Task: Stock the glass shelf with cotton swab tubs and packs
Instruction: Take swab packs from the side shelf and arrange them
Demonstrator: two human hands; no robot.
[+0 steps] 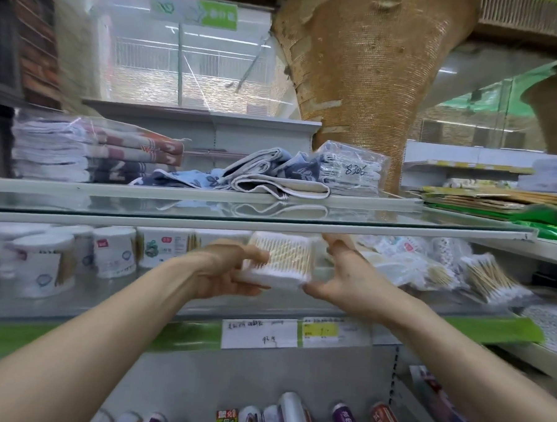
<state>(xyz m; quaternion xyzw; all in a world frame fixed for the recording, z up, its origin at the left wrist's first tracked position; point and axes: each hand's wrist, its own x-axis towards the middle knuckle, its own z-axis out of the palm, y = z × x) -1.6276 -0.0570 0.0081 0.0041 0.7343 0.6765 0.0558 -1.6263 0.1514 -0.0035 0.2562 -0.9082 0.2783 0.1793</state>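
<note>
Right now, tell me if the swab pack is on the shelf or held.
Held: the left hand and right hand grip the swab pack by its sides, tilted.

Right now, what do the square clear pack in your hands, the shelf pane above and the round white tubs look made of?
Square clear pack, gripped by left hand and right hand: seemingly glossy clear plastic, since wooden-looking sticks with white tips show through. Shelf pane: glass, transparent, reflective, greenish edge. Round white tubs: probably matte plastic with printed labels; blur leaves that open.
</note>
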